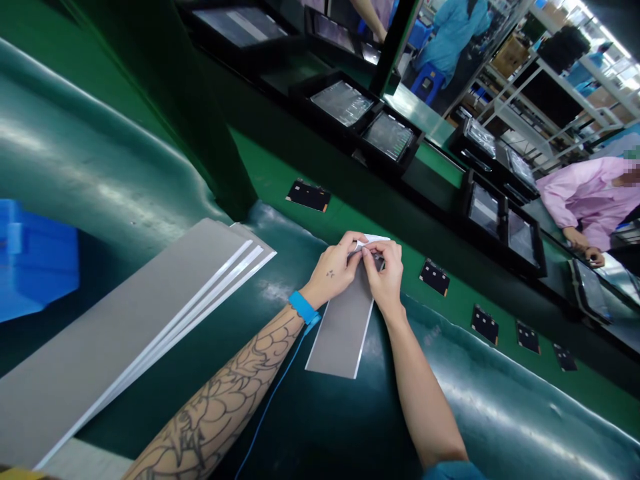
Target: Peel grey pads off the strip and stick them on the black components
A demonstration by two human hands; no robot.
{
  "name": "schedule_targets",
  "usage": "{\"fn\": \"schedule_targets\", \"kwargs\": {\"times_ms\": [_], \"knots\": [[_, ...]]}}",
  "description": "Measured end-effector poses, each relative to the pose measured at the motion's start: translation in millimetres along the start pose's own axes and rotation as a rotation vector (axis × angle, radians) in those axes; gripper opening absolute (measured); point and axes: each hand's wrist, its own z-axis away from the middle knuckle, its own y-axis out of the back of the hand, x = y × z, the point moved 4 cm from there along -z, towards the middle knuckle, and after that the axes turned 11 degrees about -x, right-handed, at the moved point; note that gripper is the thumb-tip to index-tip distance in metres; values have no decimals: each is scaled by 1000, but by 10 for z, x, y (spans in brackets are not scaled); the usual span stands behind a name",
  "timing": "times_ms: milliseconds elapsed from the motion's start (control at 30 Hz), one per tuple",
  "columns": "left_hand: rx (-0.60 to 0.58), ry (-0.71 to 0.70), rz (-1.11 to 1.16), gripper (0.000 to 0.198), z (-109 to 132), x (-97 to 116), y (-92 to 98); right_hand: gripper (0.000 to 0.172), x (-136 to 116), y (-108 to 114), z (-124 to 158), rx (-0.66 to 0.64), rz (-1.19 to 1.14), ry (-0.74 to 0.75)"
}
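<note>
A grey strip with white edges (345,333) lies on the green mat in front of me. Both hands meet at its far end. My left hand (337,267), with a blue wrist strap (303,307) and cord, pinches the strip's end between thumb and fingers. Opposite it, my right hand (387,267) pinches the same end, thumb against fingertips. A bit of white film (376,238) shows just beyond the fingers. Exactly what sits between the fingertips is partly hidden. To the left lies a stack of longer grey sheets (150,300) with white edges.
A blue bin (37,260) stands at the left edge. Several flat black parts, one a black panel (309,195), lie along the green belt. Beyond run black trays (340,103) holding film-covered panels. A green post (215,133) rises ahead. A co-worker in pink (590,193) works at right.
</note>
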Motion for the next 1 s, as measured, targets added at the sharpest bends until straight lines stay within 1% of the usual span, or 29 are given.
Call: {"fn": "schedule_targets", "kwargs": {"times_ms": [200, 333, 367, 400, 500, 533, 567, 800, 900, 1000], "knots": [[-13, -1, -6, 25, -2, -19, -8, 13, 32, -23, 18, -11, -21, -7], [-28, -1, -14, 24, 0, -20, -13, 18, 48, -57, 23, -48, 1, -24], [-31, 0, -12, 23, 2, -14, -12, 20, 71, -51, 23, -31, -24, -40], [-33, 0, -6, 23, 4, -6, -11, 22, 108, -31, 24, 12, -71, -70], [-17, 2, 7, 21, 7, 27, 2, 31, 276, 67, 44, 216, -263, -198], [-7, 2, 10, 20, 8, 36, 7, 33, 325, 96, 49, 265, -306, -225], [0, 0, 13, 20, 7, 43, 11, 35, 360, 115, 49, 285, -329, -237], [13, 0, 51, 23, -4, 24, 11, 41, 422, 123, 31, 258, -360, -256], [49, -6, 73, 24, -6, 33, 20, 39, 455, 105, 57, 228, -371, -274], [75, -3, 73, 25, 3, 61, 33, 39, 538, 107, 47, 190, -395, -297]]}}
